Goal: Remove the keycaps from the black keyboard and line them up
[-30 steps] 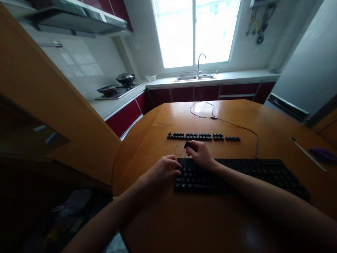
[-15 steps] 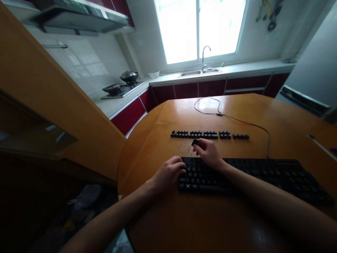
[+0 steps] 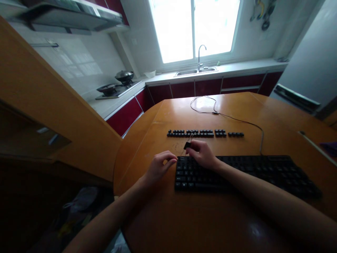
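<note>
A wooden table (image 3: 147,140) carries everything in hand, and across its near half lies a black keyboard (image 3: 263,166), its right part running well past the right forearm. That forearm slants low over the keys, so a careless sweep might press them or nudge the board askew. A thin cable (image 3: 262,135) runs from the keyboard's far edge and loops toward the back of the table; were it snagged, it could drag the keyboard. Beyond the board, apart from it, stands a line of small black keycaps (image 3: 206,134) in several groups; the right hand is near enough that a knock forward could scatter them and lose their order. The right hand (image 3: 202,154) hangs over the keyboard's upper left, wrist reaching in from the right, its fingers pinched on a small black tool (image 3: 187,145) with fine wires, seemingly a keycap puller. If that pinch slackened, the tool could twist or drop; a hard tug on a wire might bend it or fling a cap. The left hand (image 3: 159,166) sits just beside the keyboard's upper left corner, thumb and forefinger curled into a ring with tips close together; whether they grip anything, perhaps a wire's end, I cannot tell.
</note>
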Motion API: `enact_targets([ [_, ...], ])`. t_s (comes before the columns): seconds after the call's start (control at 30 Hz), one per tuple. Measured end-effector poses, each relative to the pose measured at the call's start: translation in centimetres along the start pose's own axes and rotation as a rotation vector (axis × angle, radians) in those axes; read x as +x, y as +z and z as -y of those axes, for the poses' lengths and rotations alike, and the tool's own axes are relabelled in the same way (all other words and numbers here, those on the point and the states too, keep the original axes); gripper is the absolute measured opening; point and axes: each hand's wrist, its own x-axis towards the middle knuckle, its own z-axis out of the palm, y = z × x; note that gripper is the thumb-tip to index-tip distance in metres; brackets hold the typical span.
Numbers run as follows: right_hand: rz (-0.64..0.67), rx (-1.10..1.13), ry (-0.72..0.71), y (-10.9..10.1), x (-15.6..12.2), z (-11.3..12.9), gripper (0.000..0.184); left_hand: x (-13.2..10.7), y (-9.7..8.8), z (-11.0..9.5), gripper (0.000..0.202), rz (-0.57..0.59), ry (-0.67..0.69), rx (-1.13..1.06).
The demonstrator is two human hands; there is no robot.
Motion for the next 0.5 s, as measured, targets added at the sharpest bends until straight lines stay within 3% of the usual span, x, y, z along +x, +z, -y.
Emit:
enact_targets([
  [0.1, 0.152, -0.027, -0.077, 0.2, -0.5, 0.4, 0.013, 0.4, -0.3, 0.6, 0.034, -0.139, -0.116, -0.022],
  [0.2, 0.255, -0.098, -0.152, 0.2, -0.8, 0.6, 0.014, 0.5, -0.1, 0.8, 0.035, -0.102, -0.096, -0.009],
  [0.5, 0.312, -0.109, -0.227, 0.2, -0.7, 1.2, 0.012, 0.8, -0.1, 0.4, 0.037, -0.019, -0.027, 0.002],
])
